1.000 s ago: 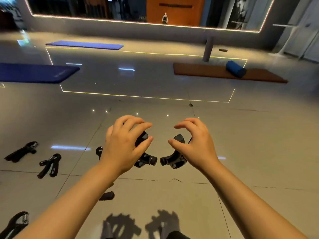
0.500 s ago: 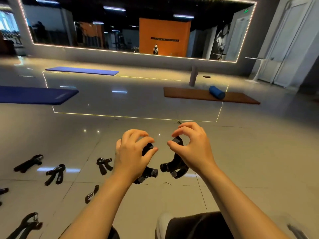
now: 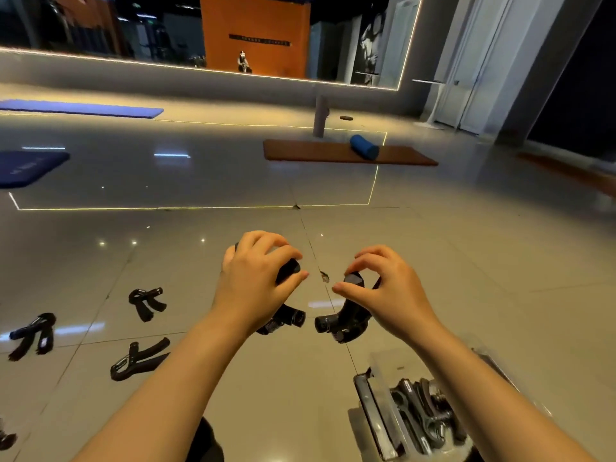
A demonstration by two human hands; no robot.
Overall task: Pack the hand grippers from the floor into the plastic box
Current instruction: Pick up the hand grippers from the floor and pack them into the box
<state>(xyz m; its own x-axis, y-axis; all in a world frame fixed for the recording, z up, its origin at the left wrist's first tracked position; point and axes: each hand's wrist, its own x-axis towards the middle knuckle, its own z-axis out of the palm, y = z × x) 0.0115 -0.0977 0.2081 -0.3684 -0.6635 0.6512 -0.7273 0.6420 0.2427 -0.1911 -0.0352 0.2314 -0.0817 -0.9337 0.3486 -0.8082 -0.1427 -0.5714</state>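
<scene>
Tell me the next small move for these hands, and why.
Probably swing both hands down and to the right and lower their loads into the plastic box. The left hand grips one hand gripper, the right hand pinches another, both look lifted off the floor, and the box near the right forearm already holds several.

Both forearms are bare from the fingers back to the frame edge, the left hand (image 3: 256, 281) and right hand (image 3: 390, 291) without rings or watch; dark clothing shows behind the left arm
</scene>
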